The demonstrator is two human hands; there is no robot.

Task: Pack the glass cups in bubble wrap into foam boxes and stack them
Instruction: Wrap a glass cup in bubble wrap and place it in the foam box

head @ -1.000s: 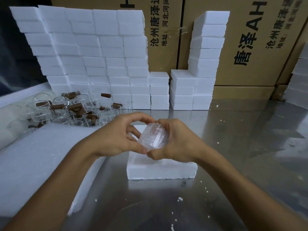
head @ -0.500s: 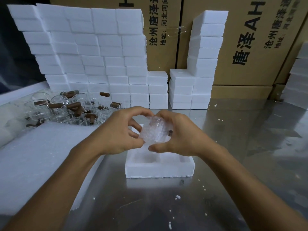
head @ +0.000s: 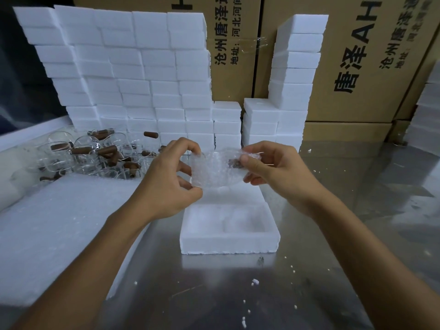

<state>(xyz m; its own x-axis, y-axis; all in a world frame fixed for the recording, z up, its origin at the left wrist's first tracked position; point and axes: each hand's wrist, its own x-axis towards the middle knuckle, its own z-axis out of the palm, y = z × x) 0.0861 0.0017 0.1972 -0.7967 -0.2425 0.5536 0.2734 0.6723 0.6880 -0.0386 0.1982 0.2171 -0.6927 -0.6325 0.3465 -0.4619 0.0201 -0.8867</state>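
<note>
Hanging between both hands above the open foam box (head: 228,244), the bubble-wrapped cup (head: 214,169) is pinched by the left hand (head: 166,179) and right hand (head: 273,172) at opposite ends.

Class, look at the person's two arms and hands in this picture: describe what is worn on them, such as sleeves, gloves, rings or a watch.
Both forearms are bare up to the picture's edge: no sleeves show. The left hand and right hand wear no gloves. No rings, watch or bracelets are visible on the fingers or wrists, and the nails look short.

Packing warehouse: stacked foam boxes (head: 133,75), cardboard cartons (head: 371,58), steel table (head: 357,210).
</note>
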